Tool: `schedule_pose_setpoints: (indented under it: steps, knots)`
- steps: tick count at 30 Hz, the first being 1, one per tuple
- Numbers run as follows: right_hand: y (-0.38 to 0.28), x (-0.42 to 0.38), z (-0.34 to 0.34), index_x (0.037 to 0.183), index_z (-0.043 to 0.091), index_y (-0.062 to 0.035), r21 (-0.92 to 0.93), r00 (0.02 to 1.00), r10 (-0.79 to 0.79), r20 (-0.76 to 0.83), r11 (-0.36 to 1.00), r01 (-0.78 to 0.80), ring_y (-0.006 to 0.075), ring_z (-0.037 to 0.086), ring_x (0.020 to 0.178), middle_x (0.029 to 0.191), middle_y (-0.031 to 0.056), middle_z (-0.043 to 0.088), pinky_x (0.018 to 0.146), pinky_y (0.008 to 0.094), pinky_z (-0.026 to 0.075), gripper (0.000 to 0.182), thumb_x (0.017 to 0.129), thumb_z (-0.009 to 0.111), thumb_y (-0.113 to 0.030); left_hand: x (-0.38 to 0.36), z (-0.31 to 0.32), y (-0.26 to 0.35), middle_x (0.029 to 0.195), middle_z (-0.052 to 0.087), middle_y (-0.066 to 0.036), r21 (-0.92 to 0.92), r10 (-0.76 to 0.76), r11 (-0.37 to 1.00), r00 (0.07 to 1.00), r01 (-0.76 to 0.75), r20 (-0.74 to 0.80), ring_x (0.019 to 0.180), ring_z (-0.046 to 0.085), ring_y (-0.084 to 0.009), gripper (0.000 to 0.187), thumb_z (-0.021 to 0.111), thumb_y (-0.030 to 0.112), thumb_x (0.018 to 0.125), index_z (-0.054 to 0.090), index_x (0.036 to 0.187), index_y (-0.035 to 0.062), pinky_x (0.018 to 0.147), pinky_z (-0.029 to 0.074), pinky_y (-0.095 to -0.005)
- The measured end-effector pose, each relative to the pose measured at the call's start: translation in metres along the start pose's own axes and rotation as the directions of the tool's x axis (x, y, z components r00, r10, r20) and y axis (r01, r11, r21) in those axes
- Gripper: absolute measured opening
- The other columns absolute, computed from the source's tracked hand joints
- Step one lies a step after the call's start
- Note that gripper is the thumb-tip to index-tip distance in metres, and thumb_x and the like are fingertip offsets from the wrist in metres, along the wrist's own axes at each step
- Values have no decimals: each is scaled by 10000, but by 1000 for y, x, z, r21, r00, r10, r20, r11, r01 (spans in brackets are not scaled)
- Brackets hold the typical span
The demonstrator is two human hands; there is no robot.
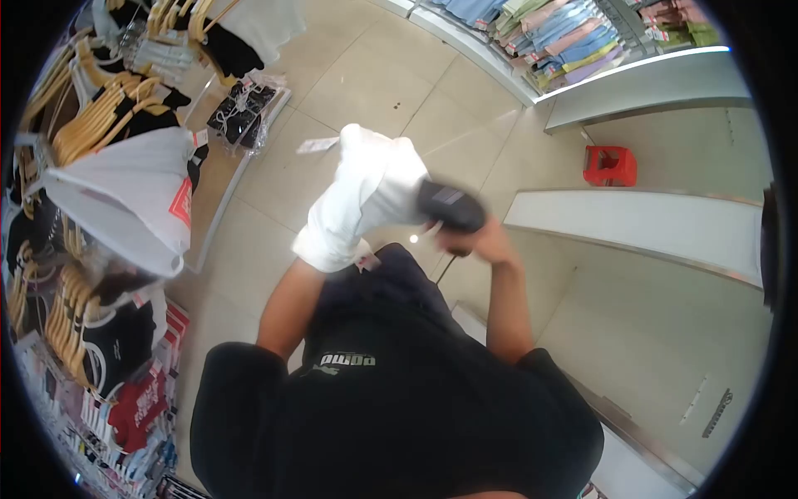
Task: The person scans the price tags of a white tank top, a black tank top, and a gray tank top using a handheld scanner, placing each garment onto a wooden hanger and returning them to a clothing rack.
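A white garment [363, 179] is pulled over my left hand and wrist, so the fingers are hidden inside the cloth. A pale tag [317, 145] sticks out from its far left side. My right hand [490, 243] is closed round the handle of a black handheld garment steamer [450, 206], blurred by motion. The steamer's head is up against the right side of the white cloth. A thin dark cord [447, 268] hangs below it.
Racks with wooden hangers [112, 116] and clothes stand at the left, with a white hanging top [125, 195] jutting out. A low platform [237, 170] holds packaged items. Folded clothes [565, 41] fill a far shelf. A red stool [609, 166] stands beyond the white shelving [632, 218] at right.
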State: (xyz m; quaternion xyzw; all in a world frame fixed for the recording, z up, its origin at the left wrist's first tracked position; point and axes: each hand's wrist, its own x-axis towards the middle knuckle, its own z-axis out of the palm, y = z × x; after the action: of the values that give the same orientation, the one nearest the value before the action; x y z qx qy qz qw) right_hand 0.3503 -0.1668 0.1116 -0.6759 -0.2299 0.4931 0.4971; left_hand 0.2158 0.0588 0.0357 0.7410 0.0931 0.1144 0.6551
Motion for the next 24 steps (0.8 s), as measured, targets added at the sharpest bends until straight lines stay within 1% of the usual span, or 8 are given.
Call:
schedule_pose_setpoints:
  steps: [4,8,12,13,15,16,18,24]
  knots:
    - [36,34,-82,1023,660,-12,394,962,-146,-230,890,229,266,620,1154,1246,208,631,992,387,498,225,880,734,-169,24,16,17,865,674,-97,297,43,954,999,-48,24,797,648,-244,260,626,161,846,635,1070,28,849,487,-374]
    - [88,89,-116,1138,636,22,612,973,-60,221,785,-90,284,595,1203,1294,191,606,1049,409,469,344,954,684,-266,48,37,31,827,670,-81,727,5,685,998,-47,60,760,650,-234,260,645,164,833,636,1063,42,840,489,-372]
    - [107,138,-113,1296,535,-4,751,903,-97,419,596,-285,274,611,1155,1235,166,628,1004,405,505,478,943,698,-282,67,66,43,789,665,-65,963,-143,263,985,-53,93,724,652,-223,262,665,167,821,636,1056,55,831,491,-371]
    - [103,151,-116,1291,536,-13,781,861,-189,473,543,-310,271,617,1140,1225,165,631,998,404,509,475,937,704,-282,73,74,42,779,664,-61,963,-167,268,983,-27,75,715,652,-221,263,670,168,817,636,1054,59,829,491,-370]
    - [91,167,-123,1259,547,-33,784,793,-272,545,500,-367,262,632,1098,1197,164,640,975,397,523,442,927,714,-272,77,86,31,745,645,-75,815,-217,561,976,146,-26,683,647,-265,266,701,152,765,636,1009,72,771,505,-373]
    - [74,171,-128,1232,558,-43,764,775,-264,574,513,-391,255,642,1071,1179,164,646,958,392,532,412,922,718,-262,79,91,14,737,638,-93,524,-294,796,950,303,-103,681,641,-291,287,719,135,734,636,1001,70,738,511,-372]
    - [55,172,-137,1109,578,-70,729,814,-146,563,552,-405,191,661,839,1106,174,666,790,324,563,289,869,735,-109,76,100,-3,758,638,-105,157,-321,926,934,344,-154,688,628,-294,303,723,101,717,641,1006,56,696,512,-357]
    - [11,164,-165,1017,578,-83,779,877,-177,447,560,-284,103,536,606,1039,164,667,596,243,461,350,757,683,125,105,102,69,888,669,-83,203,-17,978,989,47,-147,734,598,-195,288,668,13,767,670,1054,-3,663,498,-295]
